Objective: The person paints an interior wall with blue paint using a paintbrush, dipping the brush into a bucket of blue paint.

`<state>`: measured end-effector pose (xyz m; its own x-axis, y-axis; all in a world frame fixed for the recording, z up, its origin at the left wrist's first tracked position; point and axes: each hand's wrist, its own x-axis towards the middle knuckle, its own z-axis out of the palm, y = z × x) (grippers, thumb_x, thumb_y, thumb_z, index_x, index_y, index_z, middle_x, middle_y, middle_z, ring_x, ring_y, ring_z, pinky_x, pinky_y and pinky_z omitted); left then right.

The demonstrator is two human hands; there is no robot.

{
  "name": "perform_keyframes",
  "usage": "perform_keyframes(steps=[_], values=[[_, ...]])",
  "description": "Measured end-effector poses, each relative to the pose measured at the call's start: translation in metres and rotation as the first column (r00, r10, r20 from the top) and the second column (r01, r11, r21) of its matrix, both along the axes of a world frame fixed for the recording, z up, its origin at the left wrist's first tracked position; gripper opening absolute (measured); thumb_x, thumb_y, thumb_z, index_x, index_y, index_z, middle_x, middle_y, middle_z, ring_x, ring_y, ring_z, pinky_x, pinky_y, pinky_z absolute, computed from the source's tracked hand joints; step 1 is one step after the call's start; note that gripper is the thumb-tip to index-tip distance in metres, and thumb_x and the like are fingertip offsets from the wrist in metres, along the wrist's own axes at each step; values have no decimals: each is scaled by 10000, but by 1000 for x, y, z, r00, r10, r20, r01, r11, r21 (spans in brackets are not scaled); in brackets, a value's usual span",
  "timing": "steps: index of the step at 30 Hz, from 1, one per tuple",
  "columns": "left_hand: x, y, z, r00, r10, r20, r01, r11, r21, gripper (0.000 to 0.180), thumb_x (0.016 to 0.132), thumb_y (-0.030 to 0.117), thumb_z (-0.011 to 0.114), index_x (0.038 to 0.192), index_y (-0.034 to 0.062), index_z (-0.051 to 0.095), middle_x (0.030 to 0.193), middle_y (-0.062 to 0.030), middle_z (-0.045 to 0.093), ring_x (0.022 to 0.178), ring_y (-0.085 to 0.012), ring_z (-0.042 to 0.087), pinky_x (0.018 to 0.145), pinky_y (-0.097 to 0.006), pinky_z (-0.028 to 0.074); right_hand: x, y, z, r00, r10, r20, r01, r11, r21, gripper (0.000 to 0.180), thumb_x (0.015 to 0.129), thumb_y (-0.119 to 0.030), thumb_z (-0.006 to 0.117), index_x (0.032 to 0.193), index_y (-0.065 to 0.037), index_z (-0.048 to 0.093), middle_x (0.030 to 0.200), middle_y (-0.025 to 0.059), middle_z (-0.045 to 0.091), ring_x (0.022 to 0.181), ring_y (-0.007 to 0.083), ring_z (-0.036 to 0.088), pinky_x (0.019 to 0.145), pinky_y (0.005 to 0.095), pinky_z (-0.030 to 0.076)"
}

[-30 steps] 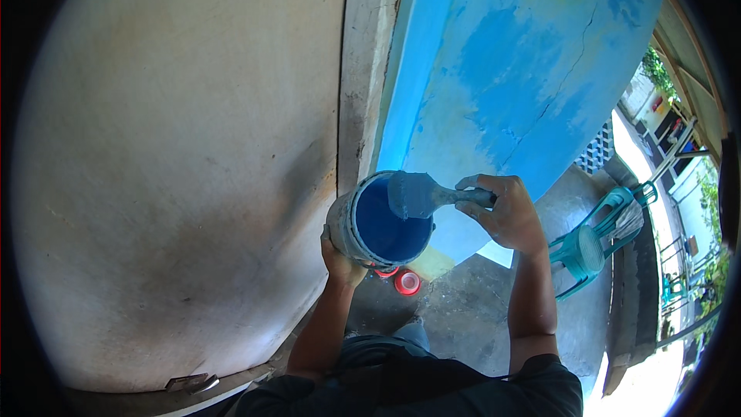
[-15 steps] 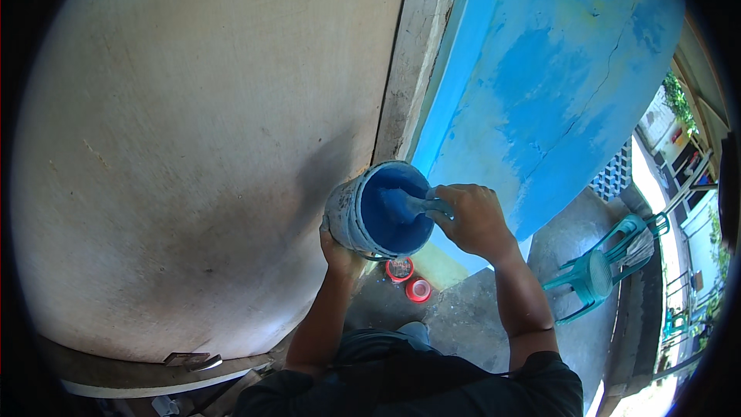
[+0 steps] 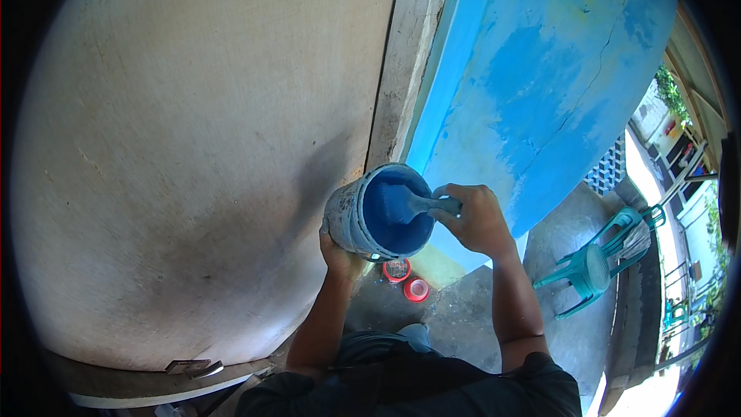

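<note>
My left hand (image 3: 340, 253) is closed around the lower left side of a paint bucket (image 3: 347, 216), holding it tilted so that its mouth faces me. Blue paint coats the inside. My right hand (image 3: 476, 218) grips the handle of a paintbrush (image 3: 421, 204) at the bucket's right rim. The brush's bristles, covered in blue, are inside the bucket. Beyond the bucket, at the right, is a wall (image 3: 532, 69) with patchy light and brighter blue paint and a long crack.
A pale wooden panel (image 3: 193, 147) fills the left, beside a bare grey post (image 3: 409, 54). Two red containers (image 3: 416, 289) are on the concrete floor below the bucket. A green plastic chair (image 3: 590, 270) stands at the right, near a blue-and-white patterned block section (image 3: 607, 166).
The brush has turned slightly in the bucket, showing its flat side more, and my right hand has shifted slightly. The whole view has swung a little, moving the wall and chair leftward.
</note>
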<state>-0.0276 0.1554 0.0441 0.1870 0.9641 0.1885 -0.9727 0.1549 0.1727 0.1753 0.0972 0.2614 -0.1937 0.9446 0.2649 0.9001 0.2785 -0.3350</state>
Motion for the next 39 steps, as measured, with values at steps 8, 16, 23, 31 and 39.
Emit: perform_keyframes(steps=[8,16,23,31,39], values=[[7,-3,8,1000,-28,0,28,999,-19,675,1061,525,327,1520,54,480,1513,-142,560,1387,-310,549,1164,-492,452,48,-9,-51,610,-242,-754,17,956,-293,311,930,-245,793,994,51,721,673,-44,542,549,80,418,519,277,330],[17,-8,19,986,-145,85,145,989,7,678,1065,536,327,1569,95,432,1578,-135,496,1458,-333,478,1198,-555,393,49,-9,-59,130,-212,-969,-157,960,-231,216,1002,-141,685,1116,43,682,690,-61,431,569,47,327,526,244,251],[38,1,70,975,-223,20,218,967,130,729,1019,632,344,1619,220,372,1667,-120,360,1518,-388,372,1173,-694,339,61,6,19,237,108,-966,-41,994,101,353,1017,-156,664,1303,51,664,790,25,608,640,85,443,569,250,349],[51,9,117,973,-224,63,213,966,150,837,966,728,366,1635,227,325,1660,-126,356,1496,-430,390,1092,-690,410,51,61,135,595,363,-717,174,813,556,374,1018,-178,664,1316,47,677,753,2,585,633,79,482,558,254,384],[37,11,154,985,-168,-36,171,968,181,856,928,761,427,1611,251,353,1661,-123,343,1506,-401,361,1132,-685,341,25,115,225,982,129,-136,98,268,958,314,1020,-91,647,1304,36,682,759,99,612,627,153,567,561,317,437]])
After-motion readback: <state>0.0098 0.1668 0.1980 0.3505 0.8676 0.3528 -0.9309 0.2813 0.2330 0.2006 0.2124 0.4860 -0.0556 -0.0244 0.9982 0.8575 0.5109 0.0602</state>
